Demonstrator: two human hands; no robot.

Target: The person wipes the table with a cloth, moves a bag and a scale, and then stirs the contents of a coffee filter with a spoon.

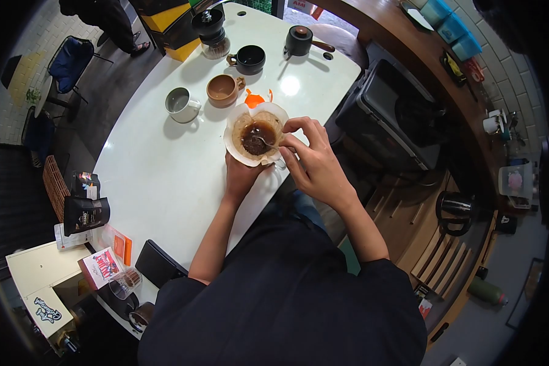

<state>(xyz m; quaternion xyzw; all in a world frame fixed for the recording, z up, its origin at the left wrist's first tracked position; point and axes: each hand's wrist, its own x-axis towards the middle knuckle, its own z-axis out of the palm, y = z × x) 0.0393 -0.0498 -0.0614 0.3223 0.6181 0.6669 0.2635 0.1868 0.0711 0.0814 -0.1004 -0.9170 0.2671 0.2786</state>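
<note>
My right hand (pixel 311 155) pinches the handle of a metal spoon (pixel 263 141), whose bowl end dips into wet dark coffee grounds (pixel 254 144). The grounds lie inside a white paper coffee filter (pixel 231 135) with a wavy rim. Beneath the filter, my left hand (pixel 243 177) is closed around the coffee dripper, which the paper mostly covers, and most of its fingers are hidden. An orange piece (pixel 257 98) shows just past the filter's far edge. Beyond it stand a brown cup (pixel 222 91), a white mug (pixel 182 105) and a black cup (pixel 250 59).
On the white table (pixel 146 165) are a black kettle (pixel 299 41) and a hand grinder (pixel 211 33) at the far end. Coffee bags (pixel 85 210), a box (pixel 102 266) and a clear plastic cup (pixel 126 283) are at left. A grey bin (pixel 393 116) stands right of the table.
</note>
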